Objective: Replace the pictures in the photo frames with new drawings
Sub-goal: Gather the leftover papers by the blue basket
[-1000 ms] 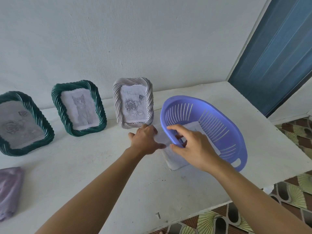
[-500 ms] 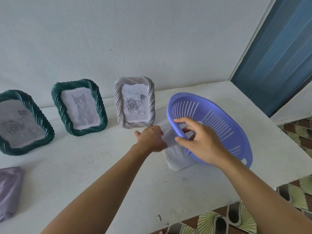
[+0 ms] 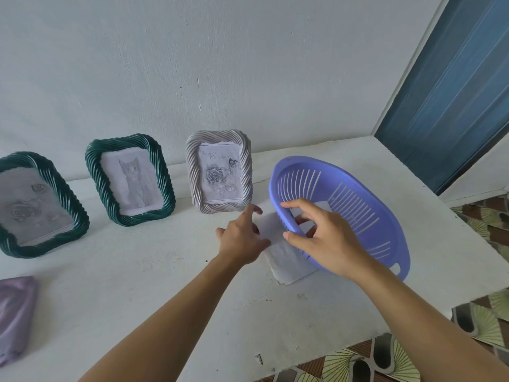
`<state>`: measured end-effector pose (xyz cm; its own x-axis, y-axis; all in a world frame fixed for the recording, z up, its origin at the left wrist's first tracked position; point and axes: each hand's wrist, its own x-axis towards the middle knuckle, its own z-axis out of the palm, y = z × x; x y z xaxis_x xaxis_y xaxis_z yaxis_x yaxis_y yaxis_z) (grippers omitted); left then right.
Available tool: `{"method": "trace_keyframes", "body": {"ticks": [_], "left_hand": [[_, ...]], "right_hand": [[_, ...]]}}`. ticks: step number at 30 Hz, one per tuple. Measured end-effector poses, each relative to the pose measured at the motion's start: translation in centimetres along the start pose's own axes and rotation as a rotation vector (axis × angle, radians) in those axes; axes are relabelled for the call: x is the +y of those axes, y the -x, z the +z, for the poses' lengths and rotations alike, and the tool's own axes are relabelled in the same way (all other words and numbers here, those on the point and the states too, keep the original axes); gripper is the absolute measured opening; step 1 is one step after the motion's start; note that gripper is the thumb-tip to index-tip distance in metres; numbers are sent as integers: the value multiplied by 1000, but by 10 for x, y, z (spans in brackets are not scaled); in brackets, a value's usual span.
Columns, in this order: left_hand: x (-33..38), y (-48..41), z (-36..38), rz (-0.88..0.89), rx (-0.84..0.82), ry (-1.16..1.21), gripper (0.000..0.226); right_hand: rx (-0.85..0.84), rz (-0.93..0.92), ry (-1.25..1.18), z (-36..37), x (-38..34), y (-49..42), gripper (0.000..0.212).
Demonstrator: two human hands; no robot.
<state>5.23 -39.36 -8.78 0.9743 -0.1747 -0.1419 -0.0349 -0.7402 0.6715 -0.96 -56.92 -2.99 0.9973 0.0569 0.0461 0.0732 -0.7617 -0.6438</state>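
Observation:
Three twisted-rim photo frames lean against the wall: a green frame [image 3: 33, 205] with a rose drawing at far left, a green frame [image 3: 130, 179] with a cat drawing, and a grey frame [image 3: 219, 175] with a rose drawing. My right hand [image 3: 325, 238] grips the near rim of a blue-violet slotted basket [image 3: 358, 205] and holds it tilted up on its far side. Under the basket lies a stack of white paper sheets [image 3: 286, 263]. My left hand [image 3: 243, 241] rests on the left edge of the sheets, fingers bent onto the paper.
A lilac cloth [image 3: 15, 318] lies at the table's left edge. The white table [image 3: 137, 285] ends close in front and at the right, over patterned floor tiles [image 3: 479, 321]. A blue door [image 3: 457, 86] stands at the right beyond the table.
My right hand has tipped the basket further up and to the right, baring more of the paper. My left hand has stayed on the sheets' left edge.

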Motion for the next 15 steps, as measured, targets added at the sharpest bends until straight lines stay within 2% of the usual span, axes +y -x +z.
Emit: {"method": "trace_keyframes", "body": {"ticks": [3, 9, 15], "left_hand": [[-7, 9, 6, 23, 102, 97, 53], [-5, 17, 12, -18, 156, 103, 22], [-17, 21, 4, -16, 198, 158, 25]], "right_hand": [[6, 8, 5, 2, 0, 1, 45], [1, 15, 4, 3, 0, 1, 44], [-14, 30, 6, 2, 0, 3, 44]]}}
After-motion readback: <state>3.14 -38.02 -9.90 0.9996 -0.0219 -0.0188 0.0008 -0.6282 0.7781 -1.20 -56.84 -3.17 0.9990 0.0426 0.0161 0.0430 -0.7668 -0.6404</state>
